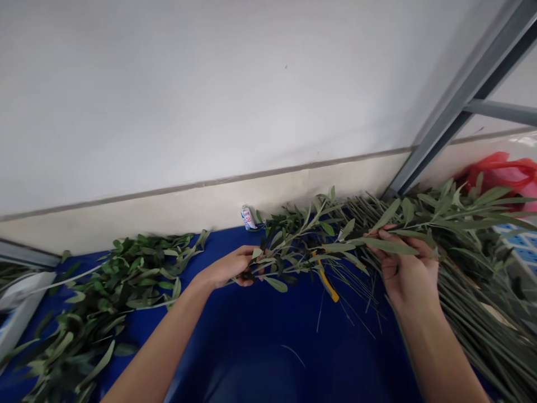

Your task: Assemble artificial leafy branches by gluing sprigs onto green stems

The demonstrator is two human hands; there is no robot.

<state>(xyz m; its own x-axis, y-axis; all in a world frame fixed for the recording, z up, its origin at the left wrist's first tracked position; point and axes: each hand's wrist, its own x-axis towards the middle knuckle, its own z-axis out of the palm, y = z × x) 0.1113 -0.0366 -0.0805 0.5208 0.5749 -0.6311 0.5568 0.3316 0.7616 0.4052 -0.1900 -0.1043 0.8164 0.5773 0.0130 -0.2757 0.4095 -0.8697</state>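
My left hand [232, 266] is closed around the end of a leafy green branch [308, 232], near the middle of the blue surface. Narrow grey-green leaves spread from it toward my right hand [409, 271]. That hand, fingers curled, pinches a leafy stem [444, 221] whose leaves reach out to the right. Whether both hands hold the same branch I cannot tell, because the foliage overlaps. Just below the leaves lies a yellow strip [329, 286] among thin loose stalks. A large bundle of long bare stems [465, 305] lies under and beside my right forearm.
Loose leafy cuttings [142, 274] are heaped on the left of the blue tabletop [260, 336]. Against the pale wall [201, 101] stands a small white-and-blue printed packet [248, 218]. A grey metal post [461, 95], a red plastic bag [501, 173] and a blue-and-white crate [522, 243] are at the right.
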